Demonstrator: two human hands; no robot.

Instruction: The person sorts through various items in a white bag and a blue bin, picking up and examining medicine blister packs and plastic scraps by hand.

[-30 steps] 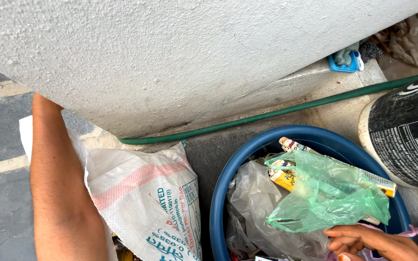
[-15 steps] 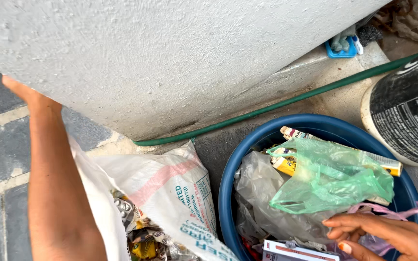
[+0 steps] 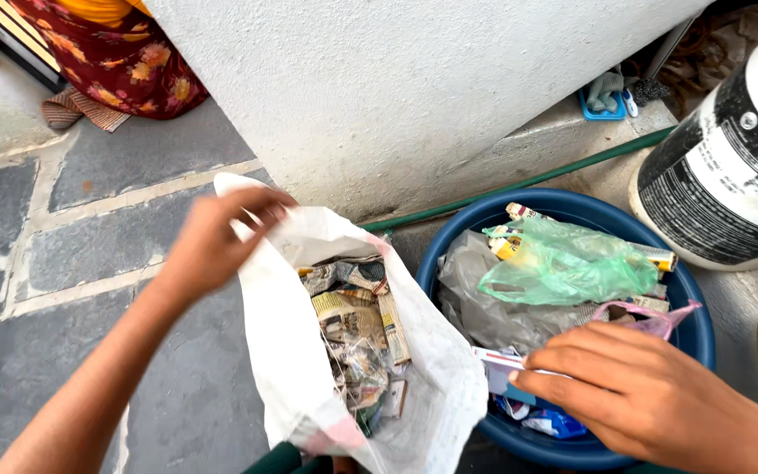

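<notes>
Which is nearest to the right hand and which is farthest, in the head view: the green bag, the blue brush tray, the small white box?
From the right hand:
1. White box: touching the fingertips, inside the blue tub.
2. Green bag: above the hand, on top of the tub's contents.
3. Blue tray: farthest, on the ledge by the wall.

Sack mouth (image 3: 353, 290) open, wrappers inside; blue tub (image 3: 699, 325) crammed; wall (image 3: 414, 79), drum (image 3: 730, 175) hem in.

White woven sack (image 3: 296, 369), open, stuffed with crumpled wrappers (image 3: 357, 329). Blue tub (image 3: 572, 443) beside it: small white carton (image 3: 500, 364), green plastic bag (image 3: 568, 268), yellow tube packs (image 3: 509, 248). Black-and-white label (image 3: 717, 175) on drum at right.
</notes>
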